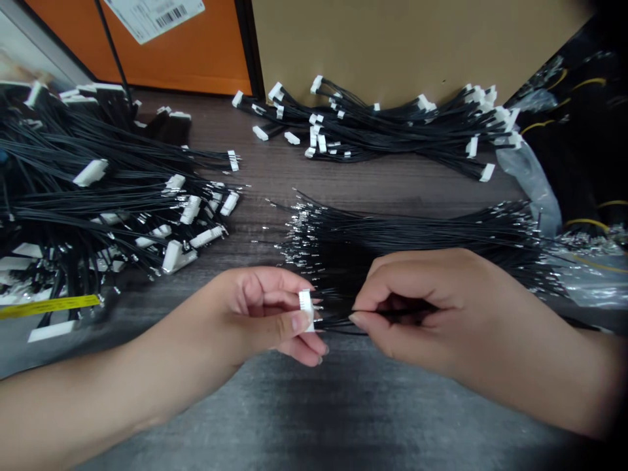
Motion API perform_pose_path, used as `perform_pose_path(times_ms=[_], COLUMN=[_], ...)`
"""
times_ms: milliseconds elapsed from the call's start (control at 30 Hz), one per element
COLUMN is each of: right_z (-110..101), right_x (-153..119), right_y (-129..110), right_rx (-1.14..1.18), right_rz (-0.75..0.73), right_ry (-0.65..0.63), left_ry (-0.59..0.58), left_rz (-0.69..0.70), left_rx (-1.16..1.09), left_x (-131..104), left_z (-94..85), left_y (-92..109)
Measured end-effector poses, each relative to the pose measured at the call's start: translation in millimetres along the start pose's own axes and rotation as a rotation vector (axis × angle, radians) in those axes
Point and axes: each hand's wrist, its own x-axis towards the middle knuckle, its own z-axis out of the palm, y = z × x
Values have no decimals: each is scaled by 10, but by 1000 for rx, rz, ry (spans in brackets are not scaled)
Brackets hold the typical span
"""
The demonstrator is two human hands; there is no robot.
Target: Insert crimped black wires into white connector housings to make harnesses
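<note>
Between the thumb and fingers of my left hand (267, 320) is a small white connector housing (306, 302), its slotted side turned up. Thin black wires (338, 323) with silver crimped ends meet the housing's right side. Just to the right, my right hand (426, 307) pinches black wire between thumb and forefinger; the wire runs back under the palm. How many wires it grips I cannot tell. Behind both hands lies a bundle of loose black wires (407, 229) with bare metal terminals at both ends, partly covered by my right hand.
A large heap of black wires with white connectors (93, 171) fills the left side, with a yellow strip (49, 306) at its front. Finished-looking cables (383, 124) lie at the back before a tan box (392, 46) and an orange box (181, 59). Bagged wire bundles (583, 150) sit right.
</note>
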Motion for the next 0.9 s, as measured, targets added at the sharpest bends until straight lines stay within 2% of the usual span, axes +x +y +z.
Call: perform_pose_path(times_ms=[167, 333, 467, 567, 733, 900], right_z=[25, 93, 68, -28, -120, -63], right_x=[8, -3, -7, 19, 76, 67], right_y=[6, 60, 28, -16, 22, 75], right_rx=[28, 37, 38, 36, 159, 281], right_rz=[-13, -91, -115, -4, 302, 367], right_ry=[-4, -7, -9, -64, -262, -292], left_ry=[-33, -60, -84, -81, -83, -84], left_rz=[15, 36, 58, 67, 88, 69], left_rx=[-69, -79, -93, -95, -89, -98], left_x=[7, 30, 36, 28, 13, 26], left_z=[-18, -77, -45, 10, -5, -70], left_y=[-15, -86, -68, -20, -65, -139])
